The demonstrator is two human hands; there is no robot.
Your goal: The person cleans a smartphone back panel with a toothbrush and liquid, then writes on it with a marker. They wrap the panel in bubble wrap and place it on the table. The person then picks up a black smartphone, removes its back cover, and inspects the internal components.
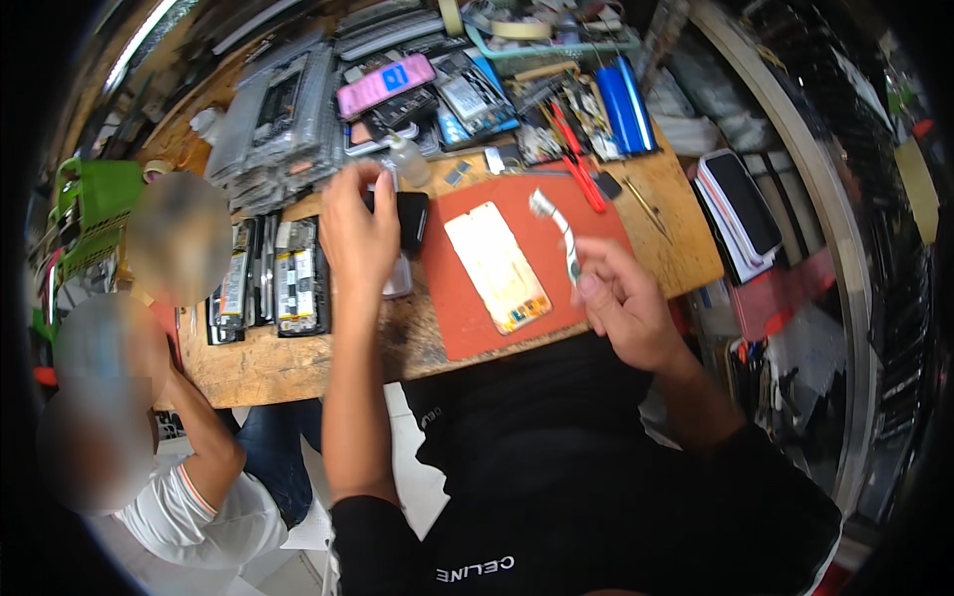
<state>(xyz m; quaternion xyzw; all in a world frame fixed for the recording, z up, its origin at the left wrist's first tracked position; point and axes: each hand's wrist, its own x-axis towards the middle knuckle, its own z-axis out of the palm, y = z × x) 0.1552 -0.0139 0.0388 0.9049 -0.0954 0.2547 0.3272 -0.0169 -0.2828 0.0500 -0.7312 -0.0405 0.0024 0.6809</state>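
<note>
My right hand (626,303) pinches a toothbrush (568,243), white and green, its bristle head pointing up and away over the mat. Just left of it, a pale phone screen panel (497,263) lies on the red mat (452,333), gold and orange parts showing at its near end. My left hand (358,223) is curled beside a flat black object (413,221) at the mat's left edge. Its fingertips are partly hidden, so I cannot make out what they grip. A small clear bottle (408,161) stands just beyond that hand.
Opened phones (298,278) lie left of my arm. Bagged parts (268,124), a pink phone (386,87), red-handled pliers (578,164), tweezers (648,209) and a blue roll (624,104) crowd the far side. Another person (214,497) sits at the left. Stacked phones (740,209) are at right.
</note>
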